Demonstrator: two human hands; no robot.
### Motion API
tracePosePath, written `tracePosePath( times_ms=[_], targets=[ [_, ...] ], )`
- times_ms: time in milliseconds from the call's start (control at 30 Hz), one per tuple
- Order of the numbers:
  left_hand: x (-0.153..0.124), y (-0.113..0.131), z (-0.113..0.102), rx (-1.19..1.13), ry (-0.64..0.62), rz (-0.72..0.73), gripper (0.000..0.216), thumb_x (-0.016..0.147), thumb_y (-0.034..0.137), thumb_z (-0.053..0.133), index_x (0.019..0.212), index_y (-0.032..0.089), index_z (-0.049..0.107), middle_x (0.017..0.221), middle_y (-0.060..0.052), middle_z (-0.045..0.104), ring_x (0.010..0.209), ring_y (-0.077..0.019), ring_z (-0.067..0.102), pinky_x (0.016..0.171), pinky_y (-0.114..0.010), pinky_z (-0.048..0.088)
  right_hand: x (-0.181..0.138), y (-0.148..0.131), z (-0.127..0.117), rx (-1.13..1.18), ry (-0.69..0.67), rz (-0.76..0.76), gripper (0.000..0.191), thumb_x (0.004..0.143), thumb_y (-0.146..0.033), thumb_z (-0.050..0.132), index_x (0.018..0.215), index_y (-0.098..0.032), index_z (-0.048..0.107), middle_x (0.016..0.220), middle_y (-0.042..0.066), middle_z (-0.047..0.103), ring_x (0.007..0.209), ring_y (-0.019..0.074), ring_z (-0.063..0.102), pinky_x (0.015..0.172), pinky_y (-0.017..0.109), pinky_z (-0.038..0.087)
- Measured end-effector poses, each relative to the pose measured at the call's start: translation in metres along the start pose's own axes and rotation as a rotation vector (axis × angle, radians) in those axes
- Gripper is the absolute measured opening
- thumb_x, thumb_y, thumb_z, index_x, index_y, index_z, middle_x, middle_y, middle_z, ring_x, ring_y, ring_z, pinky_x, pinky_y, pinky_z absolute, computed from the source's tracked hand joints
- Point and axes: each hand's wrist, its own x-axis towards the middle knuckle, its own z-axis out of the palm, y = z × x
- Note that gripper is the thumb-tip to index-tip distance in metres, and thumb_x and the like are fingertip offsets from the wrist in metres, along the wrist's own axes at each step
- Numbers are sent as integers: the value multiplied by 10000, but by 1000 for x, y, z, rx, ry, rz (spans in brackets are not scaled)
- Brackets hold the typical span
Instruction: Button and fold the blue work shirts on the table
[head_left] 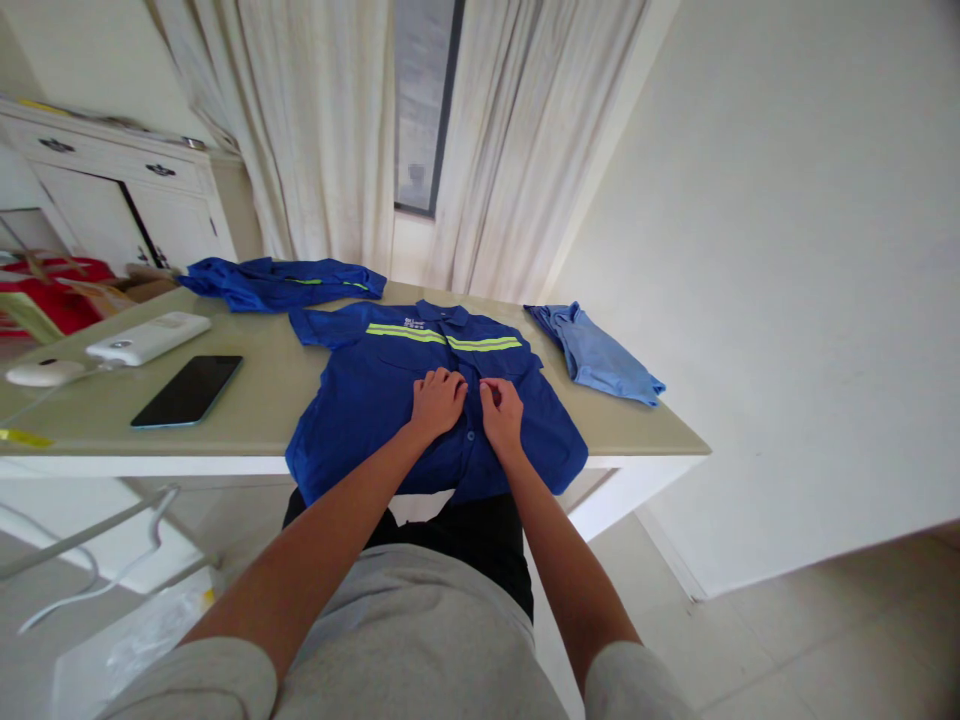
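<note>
A blue short-sleeved work shirt (pixel 367 400) with yellow-green reflective stripes lies front up on the table, collar away from me, its hem hanging over the near edge. Both hands are at its front opening, just below the chest stripe. My left hand (pixel 439 402) rests on the left side of the placket with its fingers curled at the cloth edge. Close beside it, my right hand (pixel 501 412) pinches the other edge, thumb against fingers. A button (pixel 470 435) shows on the placket below the hands. The fingertips are partly hidden.
Another blue garment (pixel 285 285) lies at the table's back left, and folded light-blue clothing (pixel 604 355) at the right. On the left are a black-screened phone (pixel 187 390), a white device (pixel 148 338) and a rounded white object (pixel 45 373) with a cable. A wall (pixel 787 300) stands right.
</note>
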Motion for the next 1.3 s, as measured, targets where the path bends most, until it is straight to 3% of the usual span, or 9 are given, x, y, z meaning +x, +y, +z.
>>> tracePosePath(
  times_ms=[267,400,533,633,767,900,1033,1167,1300],
  targets=[
    [9,-9,13,8,-226,103,531,1060,467,402,1547,279,501,1655,-116,461,1545,-307,385,1268,-541,231,-109,9,-15,-444,-241,-358,666,929,-308,653,1574,-265,493,1580,122,521,1438,324,475,1214,503,337],
    [10,-11,11,41,-184,97,545,1076,420,333,1584,266,457,1662,-117,452,1556,-315,373,1266,-535,238,-122,21,-12,-490,-211,-417,817,871,-85,518,1658,-246,371,1656,101,448,1526,281,413,1262,516,292],
    [18,-18,4,68,-231,105,586,1071,407,343,1618,205,394,1547,-173,577,1427,-332,543,1180,-503,378,-126,24,-19,-454,-188,-480,863,861,18,383,1678,-252,326,1625,84,496,1541,224,417,1263,499,347],
    [21,-26,-1,72,-185,63,589,1072,373,315,1609,146,393,1442,-211,648,1284,-330,652,1075,-472,474,-139,24,-27,-382,-188,-515,832,876,15,359,1654,-279,384,1568,69,564,1513,210,463,1222,484,428],
    [15,-33,1,101,-72,109,490,1058,341,357,1454,183,599,1555,-181,566,1479,-325,482,1224,-517,327,-151,13,-34,-322,-207,-485,649,895,-90,460,1493,-289,615,1508,75,622,1414,264,566,1131,500,497],
    [7,-32,3,95,-169,114,529,1049,369,392,1530,211,547,1653,-148,456,1524,-331,426,1256,-541,283,-121,-12,-34,-277,-195,-363,328,968,-296,558,1242,-253,732,1242,106,743,1144,290,671,1025,471,513],
    [-7,-32,0,140,-185,134,550,1052,376,391,1571,236,505,1668,-137,436,1529,-345,417,1254,-549,284,-49,-29,-15,-316,-175,-240,266,1029,-354,551,1223,-237,691,1159,108,730,1100,272,650,1001,398,500],
    [-22,-34,-4,175,-181,158,506,1062,373,363,1494,237,589,1645,-145,468,1516,-346,433,1245,-547,300,7,-21,17,-436,-252,-80,215,987,-408,634,1102,-238,698,1124,110,715,1065,273,651,899,368,522],
    [-20,-28,-10,200,-175,144,474,1057,348,367,1441,263,632,1573,-152,542,1423,-349,523,1183,-538,383,17,-7,34,-449,-298,60,137,957,-342,642,1031,-241,699,1071,85,711,980,242,675,822,344,524]
  ],
)
